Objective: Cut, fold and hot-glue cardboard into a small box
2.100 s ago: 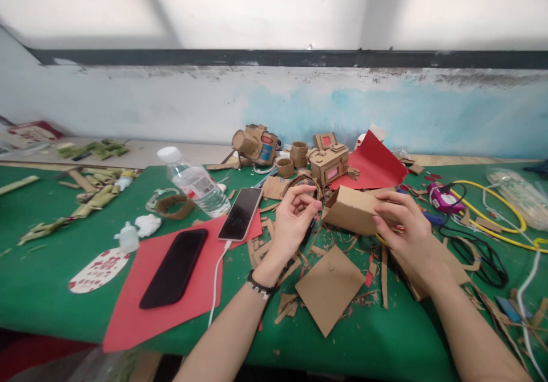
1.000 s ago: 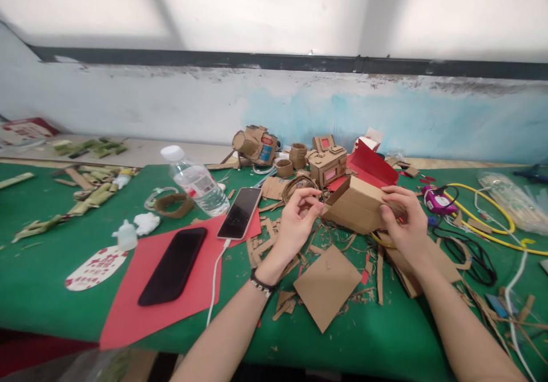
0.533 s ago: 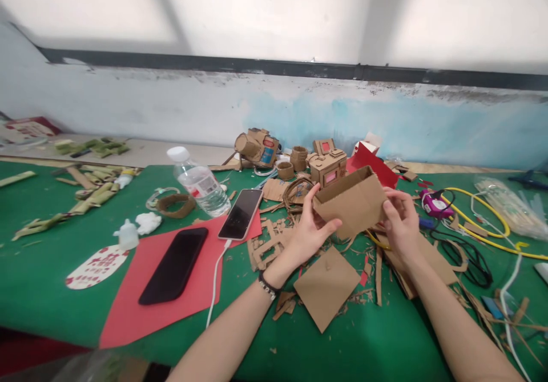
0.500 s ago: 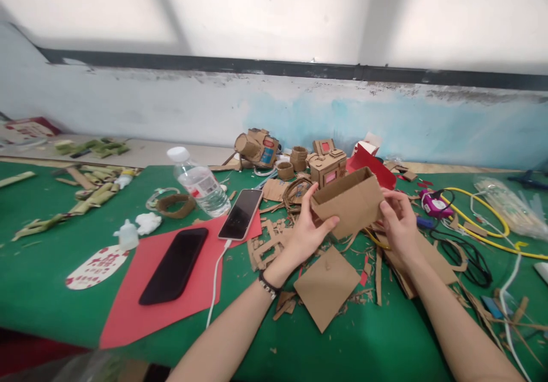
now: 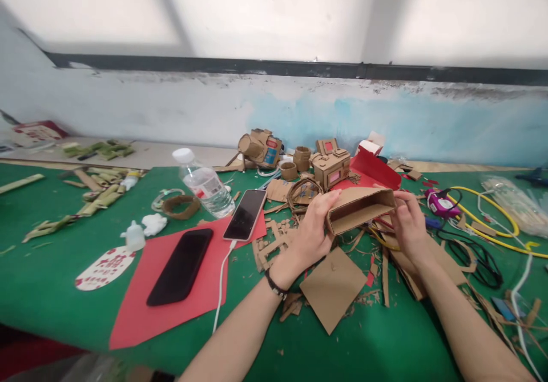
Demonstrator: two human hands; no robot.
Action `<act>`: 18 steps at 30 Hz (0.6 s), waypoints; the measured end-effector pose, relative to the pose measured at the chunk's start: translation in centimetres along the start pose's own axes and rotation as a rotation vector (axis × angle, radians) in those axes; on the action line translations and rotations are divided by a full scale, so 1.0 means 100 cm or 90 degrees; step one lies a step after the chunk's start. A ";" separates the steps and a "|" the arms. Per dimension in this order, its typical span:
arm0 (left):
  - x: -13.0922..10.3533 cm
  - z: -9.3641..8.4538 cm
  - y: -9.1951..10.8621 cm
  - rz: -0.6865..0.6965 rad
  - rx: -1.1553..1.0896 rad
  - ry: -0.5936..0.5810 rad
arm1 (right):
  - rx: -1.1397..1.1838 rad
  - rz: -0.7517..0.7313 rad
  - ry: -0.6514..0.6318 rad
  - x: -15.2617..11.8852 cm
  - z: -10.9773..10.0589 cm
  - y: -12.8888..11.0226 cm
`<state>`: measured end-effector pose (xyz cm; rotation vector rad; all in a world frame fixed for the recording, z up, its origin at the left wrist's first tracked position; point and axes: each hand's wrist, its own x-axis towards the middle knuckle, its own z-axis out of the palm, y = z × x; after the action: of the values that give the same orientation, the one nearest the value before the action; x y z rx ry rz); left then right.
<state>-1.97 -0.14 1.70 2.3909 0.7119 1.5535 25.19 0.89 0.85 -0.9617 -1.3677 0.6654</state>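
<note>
An open cardboard box (image 5: 363, 204) is held up between both hands, its hollow side facing me. My left hand (image 5: 314, 230) grips its left end, and my right hand (image 5: 410, 222) holds the right end. Below the box, a square cardboard piece (image 5: 333, 290) lies flat on the green table (image 5: 257, 336). Behind the box stands a small cardboard camera model (image 5: 331, 168). Cardboard scraps (image 5: 278, 239) lie to the left of my left hand.
On red paper (image 5: 128, 308) rest a black phone (image 5: 180, 266) and a phone with a white cable (image 5: 245, 215). A water bottle (image 5: 208, 188) leans behind them. Yellow tubing (image 5: 509, 216) and a purple tool (image 5: 442, 204) are at the right. Plant stalks (image 5: 100, 199) lie at the left.
The box has been tipped by both hands, so its opening now faces me instead of upward. It also sits slightly lower. The whole view has shifted a little.
</note>
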 end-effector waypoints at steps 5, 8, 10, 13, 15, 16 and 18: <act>0.003 -0.003 -0.002 0.066 0.074 -0.003 | 0.006 0.025 0.022 -0.001 0.006 -0.016; 0.004 -0.005 0.001 0.077 0.112 -0.015 | -0.021 0.011 0.064 0.001 0.010 -0.019; 0.004 -0.006 0.004 0.079 0.128 -0.027 | -0.052 0.015 0.100 0.002 0.010 -0.018; 0.005 -0.007 0.006 0.053 0.138 -0.024 | -0.078 0.029 0.134 0.003 0.008 -0.011; 0.005 -0.008 0.005 0.016 0.144 -0.008 | -0.077 0.035 0.167 0.004 0.005 -0.005; 0.005 -0.009 0.003 -0.008 0.147 0.003 | -0.071 0.038 0.186 0.005 0.003 -0.003; 0.005 -0.012 -0.001 -0.070 0.142 0.038 | -0.045 0.047 0.227 0.007 0.000 0.002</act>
<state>-2.93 0.14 2.58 2.4181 1.0624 1.5810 25.32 1.62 1.00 -1.1325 -1.0495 0.4739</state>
